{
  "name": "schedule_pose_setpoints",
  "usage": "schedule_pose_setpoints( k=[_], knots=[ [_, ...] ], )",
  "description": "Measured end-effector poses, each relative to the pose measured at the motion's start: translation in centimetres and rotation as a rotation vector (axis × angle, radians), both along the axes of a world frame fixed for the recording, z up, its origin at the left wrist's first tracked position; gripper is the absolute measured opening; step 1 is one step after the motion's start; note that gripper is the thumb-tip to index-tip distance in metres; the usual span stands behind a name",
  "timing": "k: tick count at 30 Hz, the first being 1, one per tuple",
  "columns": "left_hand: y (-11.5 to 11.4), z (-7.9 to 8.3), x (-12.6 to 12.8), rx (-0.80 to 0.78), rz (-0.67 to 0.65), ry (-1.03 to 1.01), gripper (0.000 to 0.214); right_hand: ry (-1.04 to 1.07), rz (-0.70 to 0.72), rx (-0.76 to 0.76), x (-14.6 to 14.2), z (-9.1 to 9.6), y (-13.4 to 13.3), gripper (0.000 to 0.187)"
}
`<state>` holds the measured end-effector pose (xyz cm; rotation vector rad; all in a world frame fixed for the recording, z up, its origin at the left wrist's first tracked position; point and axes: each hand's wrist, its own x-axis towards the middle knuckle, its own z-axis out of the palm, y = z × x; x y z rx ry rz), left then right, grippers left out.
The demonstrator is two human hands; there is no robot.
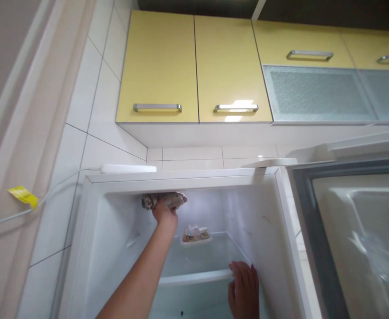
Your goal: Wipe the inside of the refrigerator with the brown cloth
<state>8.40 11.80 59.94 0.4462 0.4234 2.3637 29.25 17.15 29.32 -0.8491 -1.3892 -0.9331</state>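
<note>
Reaching deep into the open refrigerator (91, 248), my left hand (165, 213) is closed on a crumpled, patterned cloth (175, 199). The cloth is pressed up near the inner ceiling, toward the left; part of it is hidden by my fingers. Lower down on the right, my right hand (244, 285) holds the front edge of a glass shelf (197, 278), with its fingers curled over the white trim near the right inner wall. A small white tray (197, 241) with a brownish item and clear plastic sits at the back of the shelf.
The refrigerator door (334, 248) stands swung out to the right. Yellow wall cabinets (161, 66) hang overhead. On the refrigerator's top lies a flat white object (128, 169), joined to a cable (58, 188) with a yellow tag (23, 196). A pale curtain (38, 110) hangs at left.
</note>
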Motion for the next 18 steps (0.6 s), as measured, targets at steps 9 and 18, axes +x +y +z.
schedule_pose_setpoints(
  k=[9, 18],
  knots=[
    [-10.9, -0.6, 6.2, 0.094, -0.094, -0.018, 0.030, -0.050, -0.021, -0.159, 0.8, 0.7, -3.1, 0.065],
    [-19.0, -4.1, 5.6, 0.074, -0.213, 0.138, 0.023, 0.085, 0.124, -0.398, 0.0, 2.0, -6.0, 0.065]
  ],
)
